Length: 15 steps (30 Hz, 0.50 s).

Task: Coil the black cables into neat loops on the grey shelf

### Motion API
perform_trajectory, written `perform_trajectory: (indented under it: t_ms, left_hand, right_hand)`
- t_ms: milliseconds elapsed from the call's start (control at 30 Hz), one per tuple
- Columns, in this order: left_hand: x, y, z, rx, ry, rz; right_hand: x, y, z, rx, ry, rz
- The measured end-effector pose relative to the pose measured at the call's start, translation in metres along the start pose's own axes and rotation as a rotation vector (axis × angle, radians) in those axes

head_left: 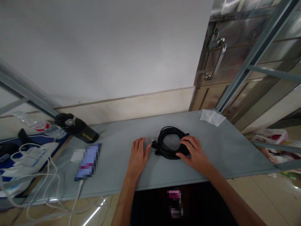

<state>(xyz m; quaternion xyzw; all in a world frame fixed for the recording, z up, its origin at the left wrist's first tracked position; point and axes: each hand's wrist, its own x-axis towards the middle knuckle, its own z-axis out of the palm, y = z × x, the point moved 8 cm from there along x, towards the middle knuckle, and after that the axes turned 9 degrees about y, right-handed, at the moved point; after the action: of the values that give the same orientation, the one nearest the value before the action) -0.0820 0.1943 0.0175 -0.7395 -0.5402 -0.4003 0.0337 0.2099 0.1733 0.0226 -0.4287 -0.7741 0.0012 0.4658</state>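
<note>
A coil of black cable lies on the grey shelf board, a little right of centre. My right hand rests on the coil's right side, fingers spread over the loops. My left hand lies flat on the board just left of the coil, fingers stretched out and close together, its tips near the cable's plug end. Neither hand grips anything.
A phone with a white charging cable lies at the left. Behind it lies a black bottle on its side. White cables and plastic bags pile up at far left. A crumpled white tissue sits at the back right, by a metal frame post.
</note>
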Motion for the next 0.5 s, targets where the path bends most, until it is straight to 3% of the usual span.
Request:
perform_trajectory:
  t_ms: [167,300,433,500]
  left_hand:
    - [0.000,-0.006,-0.005,-0.029,0.026,-0.065]
    - [-0.001,-0.012,-0.008,-0.083,0.037,-0.127]
    - [0.000,-0.016,-0.014,-0.135,0.070,-0.170]
    - [0.000,-0.018,-0.017,-0.150,0.083,-0.194]
  right_hand:
    - [0.005,0.016,-0.016,0.164,0.081,0.110]
    - [0.034,0.067,-0.026,0.273,0.235,0.403]
    - [0.070,0.102,-0.016,0.316,0.269,0.512]
    - [0.074,0.113,-0.008,0.325,0.288,0.554]
